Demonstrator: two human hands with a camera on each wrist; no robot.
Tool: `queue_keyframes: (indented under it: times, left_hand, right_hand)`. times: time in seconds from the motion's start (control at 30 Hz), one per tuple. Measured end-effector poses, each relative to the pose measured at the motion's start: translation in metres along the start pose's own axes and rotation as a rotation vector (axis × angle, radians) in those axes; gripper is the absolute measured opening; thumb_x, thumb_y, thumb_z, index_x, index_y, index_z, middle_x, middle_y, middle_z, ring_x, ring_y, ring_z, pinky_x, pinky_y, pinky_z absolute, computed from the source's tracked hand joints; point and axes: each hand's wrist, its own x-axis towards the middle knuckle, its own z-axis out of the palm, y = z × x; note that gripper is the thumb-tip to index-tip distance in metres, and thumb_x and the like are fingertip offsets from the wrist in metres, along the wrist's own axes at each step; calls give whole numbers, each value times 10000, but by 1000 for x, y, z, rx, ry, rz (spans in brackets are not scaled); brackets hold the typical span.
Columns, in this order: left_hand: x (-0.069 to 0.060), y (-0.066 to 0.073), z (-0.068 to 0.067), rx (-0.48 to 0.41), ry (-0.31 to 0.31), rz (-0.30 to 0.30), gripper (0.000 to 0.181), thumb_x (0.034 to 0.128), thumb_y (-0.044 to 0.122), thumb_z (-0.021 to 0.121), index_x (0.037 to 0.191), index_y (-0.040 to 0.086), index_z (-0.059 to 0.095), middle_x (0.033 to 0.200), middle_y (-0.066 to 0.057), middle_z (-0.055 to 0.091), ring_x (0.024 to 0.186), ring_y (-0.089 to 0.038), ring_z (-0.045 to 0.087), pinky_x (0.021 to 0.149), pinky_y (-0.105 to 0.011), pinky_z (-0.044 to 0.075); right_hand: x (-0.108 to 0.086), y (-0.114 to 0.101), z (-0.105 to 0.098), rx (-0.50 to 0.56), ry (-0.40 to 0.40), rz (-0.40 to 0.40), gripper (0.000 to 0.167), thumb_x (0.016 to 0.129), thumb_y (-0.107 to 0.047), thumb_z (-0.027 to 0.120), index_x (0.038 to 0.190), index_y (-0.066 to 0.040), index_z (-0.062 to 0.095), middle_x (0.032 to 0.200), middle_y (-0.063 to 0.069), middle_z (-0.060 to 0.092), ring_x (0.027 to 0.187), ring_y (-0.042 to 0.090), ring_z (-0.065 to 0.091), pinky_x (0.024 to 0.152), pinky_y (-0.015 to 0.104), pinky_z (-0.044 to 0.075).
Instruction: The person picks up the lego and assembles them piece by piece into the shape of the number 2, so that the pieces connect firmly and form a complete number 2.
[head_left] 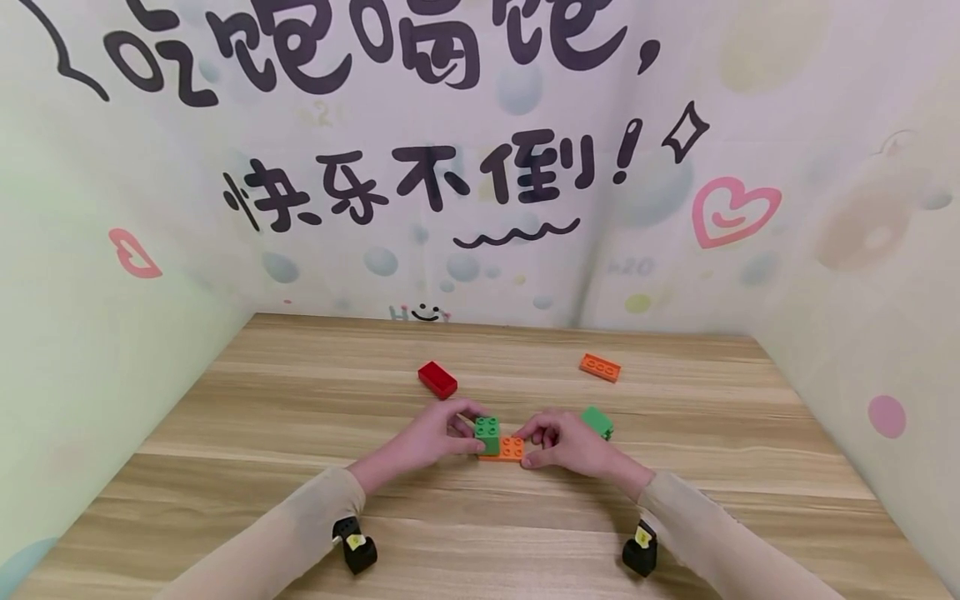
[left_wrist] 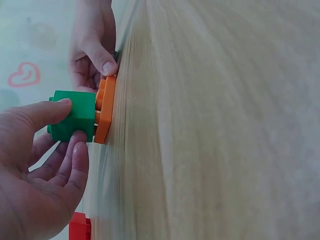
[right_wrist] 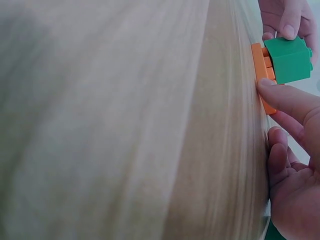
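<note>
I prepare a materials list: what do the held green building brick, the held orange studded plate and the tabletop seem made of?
Green building brick: probably hard plastic, smooth and satin, by its even colour and crisp edges.
Orange studded plate: likely similar smooth plastic, with moulded round studs.
Tabletop: wood or wood-look laminate, soft sheen; grain shows, but which is unclear.

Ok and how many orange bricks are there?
2: one orange brick pinched by the right hand, partly under a green block; another orange brick, upside down, farther back on the table.
</note>
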Motion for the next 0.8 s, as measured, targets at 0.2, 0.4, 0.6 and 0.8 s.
queue_keyframes:
  times: [0.2,0.4,0.6,0.8]
  left_hand:
    - [0,-1,2,-2,6,8,412,850,155,779,1234,108,639,1150,-66,673,921,-145,641,784,-225,564]
    - [-1,-1,3,-7,6,-1,381,892,215,742,1247,121,641,1163,-56,680,951,-158,650,763,-237,565]
    - [-3,0,3,-36,0,-17,320,948,209,669,1256,126,644,1199,-85,671,976,-183,638,755,-286,577]
    - [-3,0,2,-38,-12,5,337,938,206,684,1264,130,646,1201,-91,673,962,-178,648,748,-293,583]
  right_hand:
    - [0,0,1,-7,6,-5,288,816,-276,813,1076,-179,737,893,22,622,769,95,510,658,196,433]
    - [0,0,0,-4,5,-2,283,819,-275,809,1075,-179,736,896,26,620,782,106,506,668,198,429]
    - [0,1,1,-10,8,-9,282,821,-276,807,1075,-179,736,892,25,619,764,98,505,657,201,429]
    - [0,1,1,-8,11,-10,282,818,-274,810,1073,-180,736,895,30,620,752,87,506,650,199,433]
